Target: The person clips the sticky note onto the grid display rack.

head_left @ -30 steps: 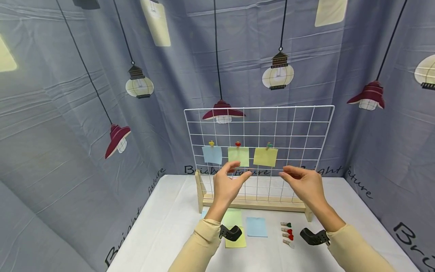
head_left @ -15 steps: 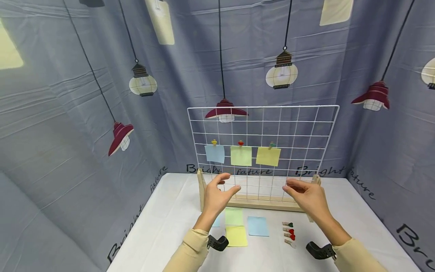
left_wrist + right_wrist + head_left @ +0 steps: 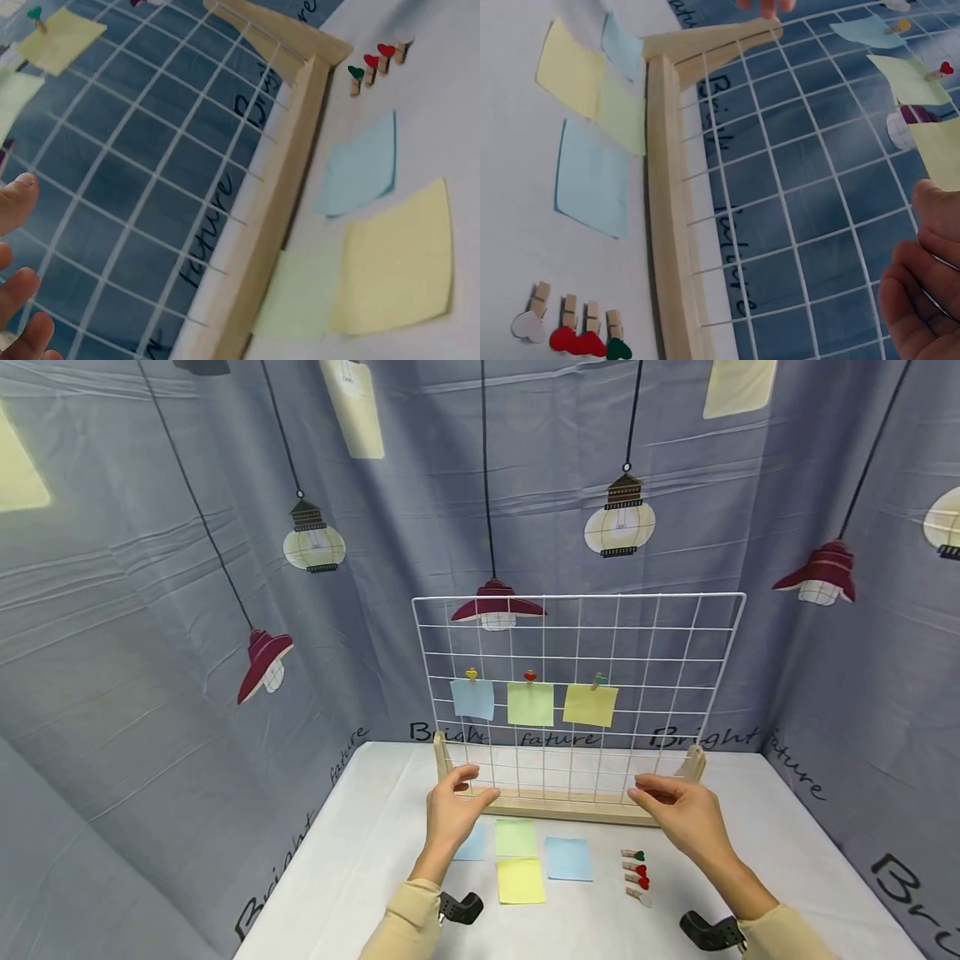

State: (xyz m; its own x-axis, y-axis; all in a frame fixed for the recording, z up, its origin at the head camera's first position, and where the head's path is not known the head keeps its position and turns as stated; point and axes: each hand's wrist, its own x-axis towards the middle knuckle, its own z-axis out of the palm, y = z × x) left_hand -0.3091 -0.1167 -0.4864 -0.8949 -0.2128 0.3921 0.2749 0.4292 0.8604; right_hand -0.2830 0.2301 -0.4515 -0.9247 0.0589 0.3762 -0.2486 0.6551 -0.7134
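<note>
My left hand (image 3: 452,814) hovers in front of the wire grid (image 3: 577,597), low on its left side, fingers bent loosely and thumb apart, holding nothing. My right hand (image 3: 686,818) is near the grid's right end, thumb close to the bent fingers, with nothing visible between them. Small decorated clips fix a blue sticky note (image 3: 472,700), a green sticky note (image 3: 530,704) and a yellow sticky note (image 3: 590,705) in a row on the wires. In the right wrist view, the right thumb overlaps the lower edge of the clipped yellow note.
A wooden base (image 3: 570,807) supports the grid on a white tabletop. In front lie loose sticky notes: yellow (image 3: 521,881), green (image 3: 515,837) and two blue, one (image 3: 567,859) apart. Wooden clips (image 3: 592,315) with green, red and white hearts lie in a column to their right.
Both hands have come down from just below the clipped notes toward the base. The left has also shifted left, the right slightly right. The notes and clips have stayed put.
</note>
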